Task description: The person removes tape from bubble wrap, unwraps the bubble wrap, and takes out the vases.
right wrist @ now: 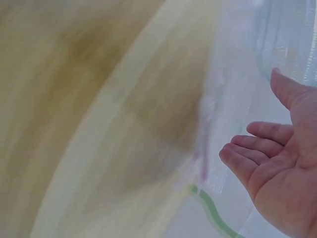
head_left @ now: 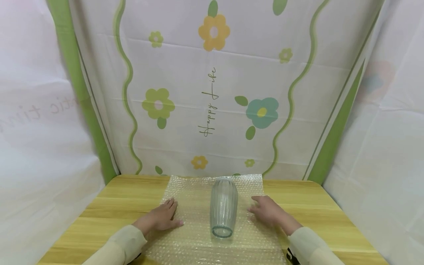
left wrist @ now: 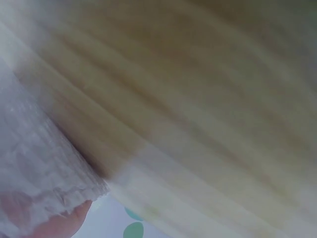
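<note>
A clear, ribbed glass vase [head_left: 223, 204] lies on its side on a sheet of bubble wrap [head_left: 195, 209], one round end towards me. My left hand [head_left: 163, 216] is at the sheet's left edge, fingers extended and thumb pointing at the vase. In the left wrist view, bubble wrap [left wrist: 39, 153] partly covers the fingers [left wrist: 67, 222]. On the other side, my right hand [head_left: 266, 211] is over the sheet's right edge, apart from the vase. The right wrist view shows this hand [right wrist: 282, 163] with its palm visible, fingers loosely extended and nothing held.
The wooden table [head_left: 308, 206] shows on both sides of the wrap. A flower-printed white curtain [head_left: 185, 73] hangs behind its far edge. White fabric panels [head_left: 391, 147] stand to the left and right.
</note>
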The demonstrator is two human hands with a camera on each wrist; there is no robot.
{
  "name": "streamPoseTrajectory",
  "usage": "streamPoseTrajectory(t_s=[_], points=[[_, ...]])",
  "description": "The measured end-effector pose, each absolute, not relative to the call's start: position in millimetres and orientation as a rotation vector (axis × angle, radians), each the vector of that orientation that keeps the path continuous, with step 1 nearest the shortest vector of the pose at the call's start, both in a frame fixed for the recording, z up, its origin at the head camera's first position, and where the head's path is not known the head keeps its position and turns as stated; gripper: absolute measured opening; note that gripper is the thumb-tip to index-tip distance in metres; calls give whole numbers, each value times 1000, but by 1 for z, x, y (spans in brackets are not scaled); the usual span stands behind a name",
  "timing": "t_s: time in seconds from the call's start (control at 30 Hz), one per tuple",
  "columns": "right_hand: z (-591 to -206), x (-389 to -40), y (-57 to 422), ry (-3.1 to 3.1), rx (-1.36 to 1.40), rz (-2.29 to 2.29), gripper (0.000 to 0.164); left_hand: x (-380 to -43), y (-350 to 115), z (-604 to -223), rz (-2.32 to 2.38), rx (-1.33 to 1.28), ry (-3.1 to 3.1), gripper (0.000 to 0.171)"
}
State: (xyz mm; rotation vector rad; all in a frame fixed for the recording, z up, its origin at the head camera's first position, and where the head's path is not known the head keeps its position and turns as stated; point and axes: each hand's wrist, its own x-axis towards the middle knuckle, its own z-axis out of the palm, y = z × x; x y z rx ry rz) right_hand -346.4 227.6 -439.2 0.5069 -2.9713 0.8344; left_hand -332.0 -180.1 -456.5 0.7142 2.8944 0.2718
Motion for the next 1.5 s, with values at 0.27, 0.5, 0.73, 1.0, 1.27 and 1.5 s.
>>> streamPoseTrajectory(t_s=[0.27,0.5,0.73,1.0,1.27,1.5], points=[[-430,-354,213,-2850,422,995,56,-332,-179,-456,291,718,2898,92],[-419,-361,199,-2863,354,1149,60,-332,-179,-455,295,727,2899,92],[-407,-361,180,-2873,255,1372,59,-335,-179,-457,279,737,2909,93],[-407,-362,161,-2858,90,1544,83,-335,-180,-459,276,728,2916,93],[-409,-360,146,-2801,-56,1650,65,-333,-179,-459,281,728,2915,92],[-407,-354,133,-2742,-125,1697,99,-333,-180,-459,278,741,2922,91]])
